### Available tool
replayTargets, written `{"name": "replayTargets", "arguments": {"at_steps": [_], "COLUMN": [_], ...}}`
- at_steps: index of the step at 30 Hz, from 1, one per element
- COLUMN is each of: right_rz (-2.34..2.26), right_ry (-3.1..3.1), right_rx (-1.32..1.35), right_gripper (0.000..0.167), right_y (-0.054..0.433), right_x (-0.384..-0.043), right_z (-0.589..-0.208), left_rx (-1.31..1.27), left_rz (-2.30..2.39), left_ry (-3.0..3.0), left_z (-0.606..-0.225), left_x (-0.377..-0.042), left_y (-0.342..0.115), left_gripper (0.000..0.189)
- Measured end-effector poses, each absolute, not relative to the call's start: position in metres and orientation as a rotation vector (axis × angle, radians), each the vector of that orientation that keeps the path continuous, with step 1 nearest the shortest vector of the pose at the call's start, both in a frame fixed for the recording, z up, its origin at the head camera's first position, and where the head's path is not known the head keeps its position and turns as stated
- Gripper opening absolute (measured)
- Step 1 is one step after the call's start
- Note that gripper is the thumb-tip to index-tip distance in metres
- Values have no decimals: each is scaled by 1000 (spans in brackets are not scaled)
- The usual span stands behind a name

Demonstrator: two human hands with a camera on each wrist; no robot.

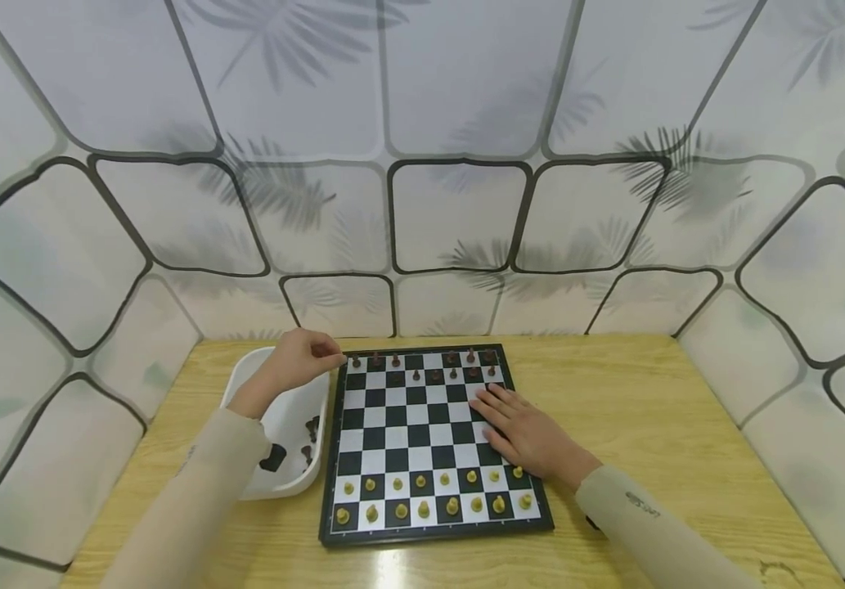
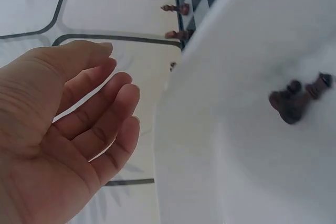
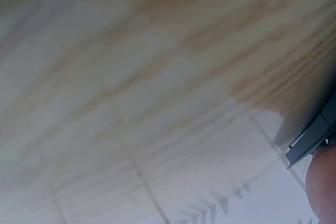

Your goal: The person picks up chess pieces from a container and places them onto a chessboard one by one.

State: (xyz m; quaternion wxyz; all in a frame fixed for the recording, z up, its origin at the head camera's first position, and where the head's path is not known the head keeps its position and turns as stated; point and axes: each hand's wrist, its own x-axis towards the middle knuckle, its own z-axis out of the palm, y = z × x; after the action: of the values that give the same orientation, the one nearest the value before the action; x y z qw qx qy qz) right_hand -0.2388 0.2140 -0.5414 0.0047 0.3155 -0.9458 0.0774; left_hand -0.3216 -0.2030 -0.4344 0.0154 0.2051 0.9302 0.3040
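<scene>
A black-and-white chessboard (image 1: pixel 396 438) lies on the table. Several dark brown chess pieces (image 1: pixel 396 361) stand along its far side, with gaps in their rows; two rows of yellow pieces (image 1: pixel 424 509) stand on the near side. My left hand (image 1: pixel 297 360) hovers over the white bin (image 1: pixel 245 493), its fingertips near the board's far left corner. In the left wrist view that hand's fingers are loosely bent with nothing between them. My right hand (image 1: pixel 528 433) rests with fingers extended on the board's right edge; the right wrist view catches only a bit of it.
Inside the bin lie several dark chess pieces (image 2: pixel 291 100). The bin stands close against the board's left side. Wooden table (image 1: pixel 635 425) extends to the right, and a patterned wall (image 1: pixel 459 217) closes in the back and sides.
</scene>
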Motion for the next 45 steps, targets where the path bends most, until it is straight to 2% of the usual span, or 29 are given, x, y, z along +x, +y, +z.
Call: {"name": "replayTargets", "arguments": {"at_steps": [10,25,45], "right_rz": [254,248,235], "right_ry": [-2944,-2932,-2939], "right_rx": [988,988,985], "right_gripper": [59,59,60], "right_y": [215,215,214], "right_x": [-238,-237,-237], "right_z": [-544,-541,-542], "left_rx": [588,555,518], "left_rz": [797,764,705], "left_ry": [2844,2688,2623], "left_z": [-441,-464,-474], "left_x": [-300,-281,-276], "left_y": [-227,-239,-239], "left_gripper": [10,20,26]}}
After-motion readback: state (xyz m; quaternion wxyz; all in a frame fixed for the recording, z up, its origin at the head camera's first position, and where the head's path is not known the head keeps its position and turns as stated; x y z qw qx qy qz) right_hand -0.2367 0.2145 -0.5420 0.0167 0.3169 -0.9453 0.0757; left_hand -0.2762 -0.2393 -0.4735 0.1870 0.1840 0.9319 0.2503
